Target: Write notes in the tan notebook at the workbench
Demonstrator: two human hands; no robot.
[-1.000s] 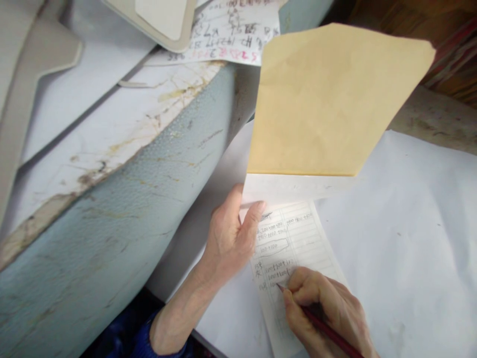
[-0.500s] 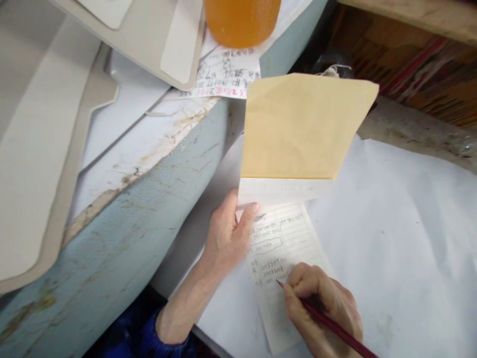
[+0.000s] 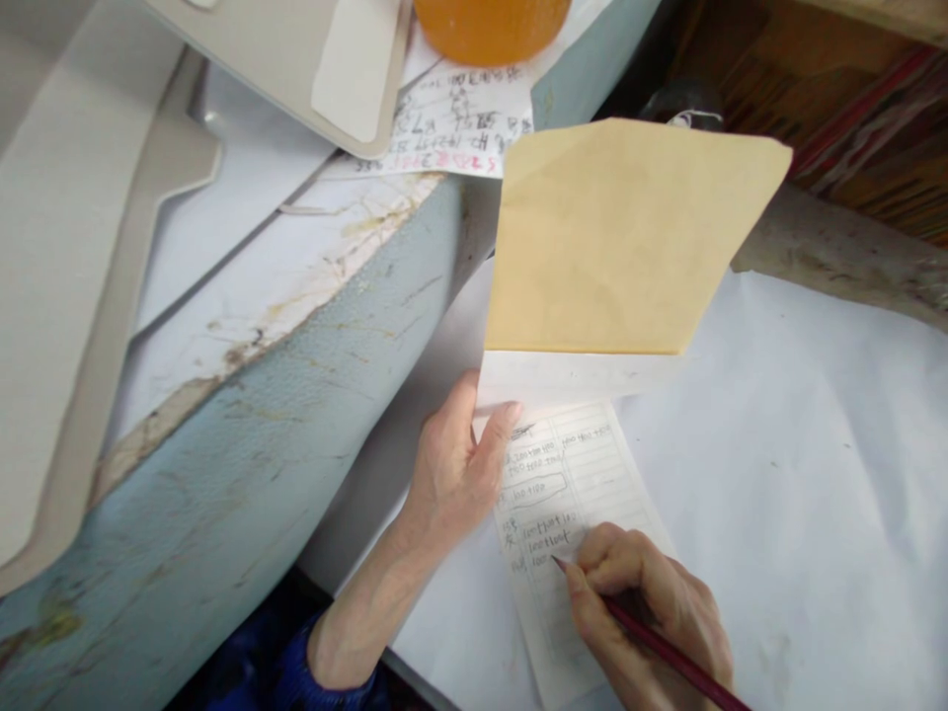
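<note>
My left hand (image 3: 459,469) grips the top left edge of a small lined notepad (image 3: 574,484), holding its tan cover (image 3: 622,237) flipped up and back. My right hand (image 3: 648,617) holds a red pencil (image 3: 667,652) in a writing grip, with the tip touching the lined page beside rows of handwritten numbers. The pad lies on a large white sheet (image 3: 800,444) that covers the surface.
A worn pale-blue curved panel (image 3: 244,434) with peeling white edge rises at the left. Beige boards (image 3: 296,59), a handwritten note (image 3: 455,123) and an orange container (image 3: 489,25) sit above it. A wooden ledge (image 3: 844,257) and dark shelf run along the back right.
The view shifted so the orange container and beige boards came into sight. Both hands keep their hold; the pencil tip stays on the same line of the page.
</note>
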